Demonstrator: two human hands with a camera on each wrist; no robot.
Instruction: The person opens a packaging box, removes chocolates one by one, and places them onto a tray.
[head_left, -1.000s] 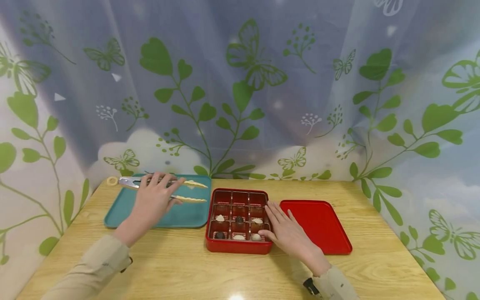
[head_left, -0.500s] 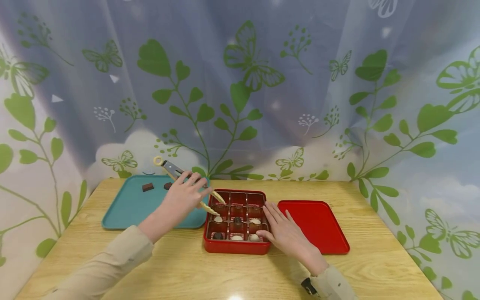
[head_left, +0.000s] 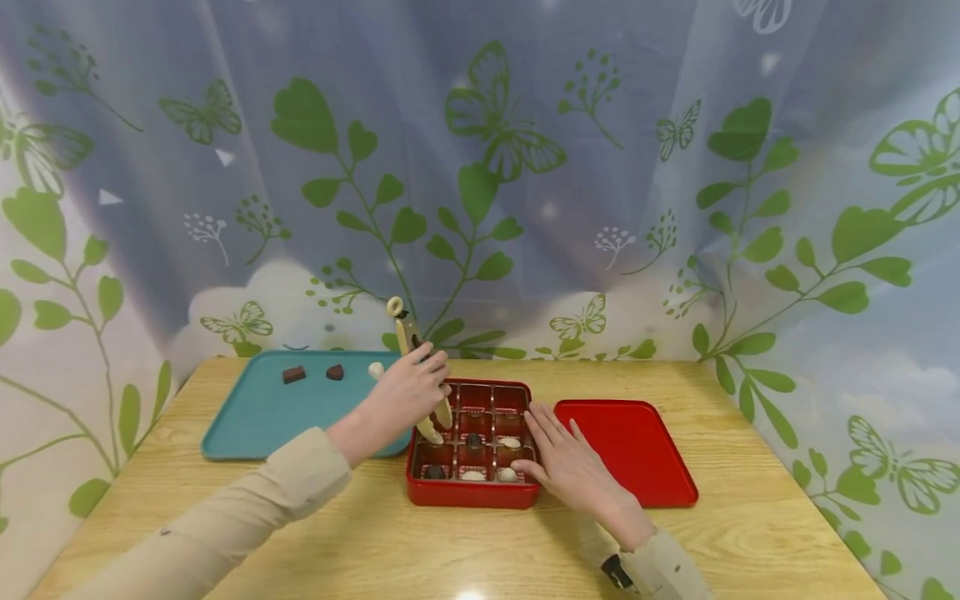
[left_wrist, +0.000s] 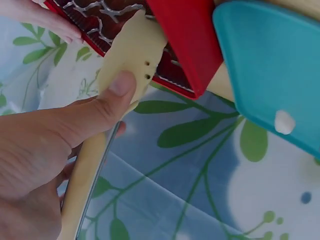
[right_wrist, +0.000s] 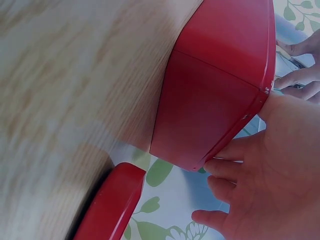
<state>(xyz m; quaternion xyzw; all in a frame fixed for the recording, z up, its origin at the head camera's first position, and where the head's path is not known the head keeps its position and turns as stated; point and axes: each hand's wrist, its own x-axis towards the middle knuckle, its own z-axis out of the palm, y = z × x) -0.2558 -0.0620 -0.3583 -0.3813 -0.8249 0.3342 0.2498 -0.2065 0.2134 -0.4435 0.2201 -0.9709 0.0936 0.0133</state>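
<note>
Gripping tongs [head_left: 406, 333] over the red box [head_left: 473, 497] w/ L hand [head_left: 408, 387], we rest R hand [head_left: 576, 477], fingers [head_left: 545, 427] extended, against its edge.

On table [head_left: 360, 533]: tray [head_left: 262, 425]; box [head_left: 472, 495]; lid [head_left: 637, 454]

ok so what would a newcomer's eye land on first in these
Probably the red box in the middle of the table, with dark and white pieces in some compartments. The left hand holds tongs at its left column, and the right hand touches its right edge. A teal tray lies to its left, a flat red lid to its right.
</note>
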